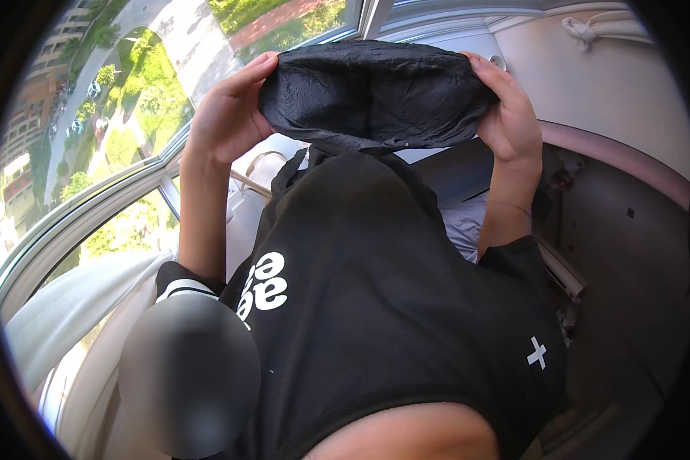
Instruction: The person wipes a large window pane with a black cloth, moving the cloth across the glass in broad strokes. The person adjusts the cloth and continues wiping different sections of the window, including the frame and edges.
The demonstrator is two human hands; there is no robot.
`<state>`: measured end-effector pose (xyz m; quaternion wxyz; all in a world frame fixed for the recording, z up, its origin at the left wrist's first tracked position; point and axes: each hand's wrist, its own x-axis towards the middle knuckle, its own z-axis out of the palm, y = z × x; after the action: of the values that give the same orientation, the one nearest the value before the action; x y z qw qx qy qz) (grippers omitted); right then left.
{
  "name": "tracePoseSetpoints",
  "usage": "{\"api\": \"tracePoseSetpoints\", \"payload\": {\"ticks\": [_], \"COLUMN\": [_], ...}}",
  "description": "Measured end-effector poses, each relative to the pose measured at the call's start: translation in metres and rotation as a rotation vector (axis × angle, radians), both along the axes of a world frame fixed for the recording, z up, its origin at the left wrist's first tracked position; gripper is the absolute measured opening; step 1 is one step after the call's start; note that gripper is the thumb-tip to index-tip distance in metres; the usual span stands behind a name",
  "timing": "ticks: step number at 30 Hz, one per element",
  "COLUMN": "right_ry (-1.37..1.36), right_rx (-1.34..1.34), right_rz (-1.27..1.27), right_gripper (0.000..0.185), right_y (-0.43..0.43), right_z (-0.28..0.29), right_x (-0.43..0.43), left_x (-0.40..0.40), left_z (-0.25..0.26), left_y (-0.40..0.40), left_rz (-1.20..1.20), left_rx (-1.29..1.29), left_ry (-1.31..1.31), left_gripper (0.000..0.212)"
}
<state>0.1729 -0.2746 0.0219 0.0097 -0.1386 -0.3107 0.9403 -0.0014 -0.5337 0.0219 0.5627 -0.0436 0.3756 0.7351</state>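
Observation:
A black, crinkled piece of fabric (pixel 374 95) is stretched sideways between my two hands at the top of the view. My left hand (pixel 233 109) grips its left end, thumb on the upper corner and fingers behind it. At the right end my right hand (pixel 509 106) holds it in the same way, its fingers mostly hidden. The fabric bulges in the middle, with a fold along its lower edge. Just below it is the black T-shirt (pixel 368 276) that I wear, with white print.
Large windows (pixel 144 98) curve along the left and top, with a white curtain (pixel 86 305) at lower left. A knotted curtain (pixel 604 29) hangs at upper right. Behind my arms are a pale metal frame (pixel 253 183) and light grey cloth (pixel 466 224). A round blurred patch covers the lower left.

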Motion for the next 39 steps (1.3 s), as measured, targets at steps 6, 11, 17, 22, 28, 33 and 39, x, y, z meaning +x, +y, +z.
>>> {"api": "tracePoseSetpoints", "payload": {"ticks": [6,11,17,22,28,33,39], "right_ry": [-0.025,-0.072,-0.05,0.117,-0.073,-0.029,0.034], "right_rx": [-0.006,0.114,0.319,0.83,1.102,0.77,0.154], "right_rz": [-0.009,-0.1,-0.028,0.026,0.019,0.09,0.115], "right_gripper": [0.029,0.026,0.028,0.038,0.052,0.055,0.059], "right_y": [0.002,-0.008,-0.017,-0.029,-0.046,-0.038,-0.041], "right_z": [0.009,0.019,0.028,0.022,0.033,0.015,-0.022], "right_x": [0.0,-0.001,-0.004,0.001,0.011,0.013,-0.009], "left_x": [-0.002,0.001,0.007,0.025,0.015,0.014,0.019], "left_z": [0.009,0.009,0.005,0.001,-0.005,0.011,0.026], "left_y": [0.001,-0.003,0.001,0.023,0.037,0.047,0.053], "left_rz": [-0.003,-0.016,-0.135,-0.03,0.143,0.178,0.022], "left_rx": [0.014,0.094,0.093,-0.259,-0.404,0.111,0.356], "left_ry": [-0.056,-0.086,0.309,0.937,1.003,0.57,0.559], "left_gripper": [0.026,0.027,0.015,0.021,0.032,0.014,0.012]}}
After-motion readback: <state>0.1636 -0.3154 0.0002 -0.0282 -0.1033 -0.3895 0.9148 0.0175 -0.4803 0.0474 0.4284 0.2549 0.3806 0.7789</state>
